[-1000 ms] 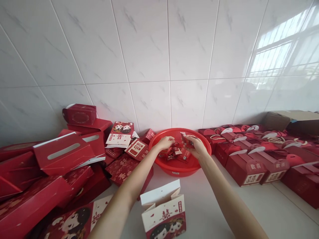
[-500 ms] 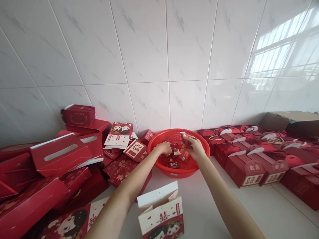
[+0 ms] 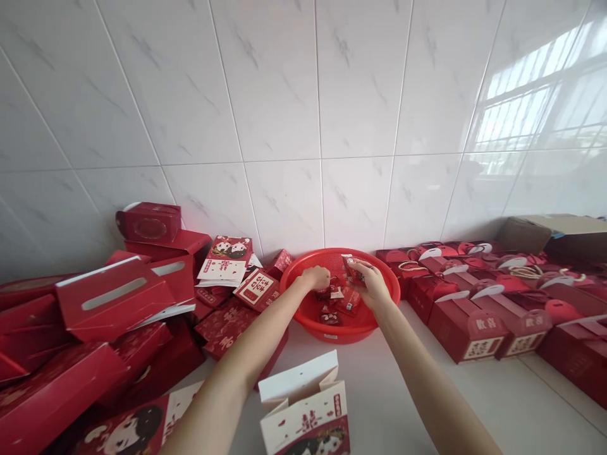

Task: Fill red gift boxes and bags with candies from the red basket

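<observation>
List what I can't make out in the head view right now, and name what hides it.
All in the head view:
Left hand: whether it grips anything; the hand itself hides that.
Packet in the right hand: partly covered by that hand.
Loose packets in the red basket: lettering too small to read.
White-and-red box: base cut off by the bottom edge.
Cardboard box: right end cut off by the right edge.

- Left forearm [image 3: 258, 344]: bare, slender, tapering to narrow wrist.
- Right forearm [image 3: 412, 354]: likewise bare, slender.
- Left hand [image 3: 317, 278]: bare.
- Right hand [image 3: 377, 289]: bare; dark band [image 3: 372, 266], apparently a ring, on one finger.
</observation>
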The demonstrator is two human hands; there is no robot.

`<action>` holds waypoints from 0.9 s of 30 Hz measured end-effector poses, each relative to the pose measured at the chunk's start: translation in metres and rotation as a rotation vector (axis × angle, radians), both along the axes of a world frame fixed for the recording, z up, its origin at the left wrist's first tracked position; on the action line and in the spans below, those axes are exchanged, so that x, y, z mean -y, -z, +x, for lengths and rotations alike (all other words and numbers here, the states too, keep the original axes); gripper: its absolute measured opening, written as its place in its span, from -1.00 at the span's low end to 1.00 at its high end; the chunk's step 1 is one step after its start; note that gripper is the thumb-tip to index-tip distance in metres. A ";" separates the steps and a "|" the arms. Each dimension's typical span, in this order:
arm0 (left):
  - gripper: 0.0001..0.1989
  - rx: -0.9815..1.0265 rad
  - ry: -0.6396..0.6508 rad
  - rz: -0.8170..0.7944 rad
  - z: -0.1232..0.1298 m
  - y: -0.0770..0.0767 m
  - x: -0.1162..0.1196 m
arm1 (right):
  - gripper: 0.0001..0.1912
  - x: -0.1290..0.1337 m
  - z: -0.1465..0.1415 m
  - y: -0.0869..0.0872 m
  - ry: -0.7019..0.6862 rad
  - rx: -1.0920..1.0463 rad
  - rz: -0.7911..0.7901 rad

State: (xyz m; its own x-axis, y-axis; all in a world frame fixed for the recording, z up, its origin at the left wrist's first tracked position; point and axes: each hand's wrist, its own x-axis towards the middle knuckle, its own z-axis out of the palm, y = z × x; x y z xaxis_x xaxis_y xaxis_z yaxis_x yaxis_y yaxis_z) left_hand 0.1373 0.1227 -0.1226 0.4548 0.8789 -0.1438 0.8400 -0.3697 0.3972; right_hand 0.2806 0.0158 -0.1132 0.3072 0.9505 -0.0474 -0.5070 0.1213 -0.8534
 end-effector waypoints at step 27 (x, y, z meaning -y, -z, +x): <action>-0.68 -0.233 -0.072 0.065 -0.009 -0.002 0.013 | -0.73 0.007 -0.005 -0.004 0.017 -0.033 -0.007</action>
